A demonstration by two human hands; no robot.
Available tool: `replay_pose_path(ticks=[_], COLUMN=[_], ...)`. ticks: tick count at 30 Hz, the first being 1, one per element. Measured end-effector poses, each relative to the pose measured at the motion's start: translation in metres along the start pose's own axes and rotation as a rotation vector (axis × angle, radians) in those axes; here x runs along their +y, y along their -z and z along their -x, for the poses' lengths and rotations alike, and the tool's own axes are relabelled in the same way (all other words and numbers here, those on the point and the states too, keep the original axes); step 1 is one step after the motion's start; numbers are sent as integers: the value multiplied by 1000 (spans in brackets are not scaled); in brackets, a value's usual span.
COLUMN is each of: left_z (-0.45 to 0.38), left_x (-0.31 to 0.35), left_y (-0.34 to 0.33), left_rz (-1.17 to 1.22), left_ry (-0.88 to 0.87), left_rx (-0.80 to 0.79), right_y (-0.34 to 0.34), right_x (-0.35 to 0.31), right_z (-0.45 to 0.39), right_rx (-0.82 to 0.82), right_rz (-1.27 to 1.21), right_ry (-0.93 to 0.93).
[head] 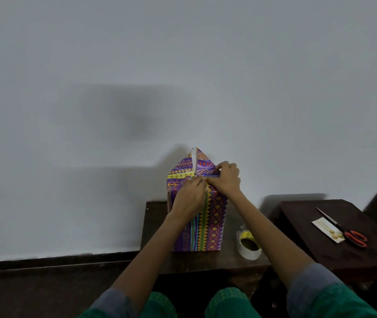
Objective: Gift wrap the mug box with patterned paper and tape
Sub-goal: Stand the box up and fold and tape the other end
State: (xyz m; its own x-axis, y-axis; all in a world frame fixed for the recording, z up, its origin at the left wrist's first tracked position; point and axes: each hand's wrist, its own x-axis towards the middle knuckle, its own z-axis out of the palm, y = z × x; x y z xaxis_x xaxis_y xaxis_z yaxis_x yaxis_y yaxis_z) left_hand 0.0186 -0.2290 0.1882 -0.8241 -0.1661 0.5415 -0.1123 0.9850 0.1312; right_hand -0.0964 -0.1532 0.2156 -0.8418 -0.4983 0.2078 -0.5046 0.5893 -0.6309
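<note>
Both hands work the top fold of the purple patterned-paper-wrapped box (pixel 203 216) standing on a dark wooden stool (pixel 208 258).
The left hand (pixel 189 198) and right hand (pixel 225 177) seem to pinch the paper; a clear tape roll (pixel 249 245) lies just beside.

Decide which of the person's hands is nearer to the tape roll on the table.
Right. The right hand is up at the box's top fold, its arm passing over the tape roll; the left hand lies farther left on the wrapped box.
</note>
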Motion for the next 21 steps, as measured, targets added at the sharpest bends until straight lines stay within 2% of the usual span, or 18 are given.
replay_pose_path(ticks=[2, 4, 9, 11, 13, 16, 17, 19, 21], left_z=[2, 3, 8, 7, 3, -4, -5, -11, -16], left_x=[0, -4, -17, -17, -17, -22, -26, -40, -56], left_y=[2, 3, 1, 0, 0, 4, 7, 7, 11], left_rz=[-3, 9, 33, 41, 93, 197, 211, 299, 516], left_ry=[-25, -22, 25, 18, 58, 279, 408, 652, 784], left_rx=[-37, -68, -28, 38, 172, 326, 301, 109, -89], right_y=[3, 5, 12, 16, 20, 21, 21, 19, 17], right_x=[2, 5, 8, 10, 12, 13, 13, 13, 12], right_z=[2, 1, -7, -8, -8, -6, -6, -6, -7], right_rx=[-54, -177, -304, -352, -369, -351, -341, -326, -321], right_rz=[-237, -411, -457, -516, -548, -609, -625, -647, -665], right_ry=[-90, -143, -150, -166, -174, -202, -213, -228, -231])
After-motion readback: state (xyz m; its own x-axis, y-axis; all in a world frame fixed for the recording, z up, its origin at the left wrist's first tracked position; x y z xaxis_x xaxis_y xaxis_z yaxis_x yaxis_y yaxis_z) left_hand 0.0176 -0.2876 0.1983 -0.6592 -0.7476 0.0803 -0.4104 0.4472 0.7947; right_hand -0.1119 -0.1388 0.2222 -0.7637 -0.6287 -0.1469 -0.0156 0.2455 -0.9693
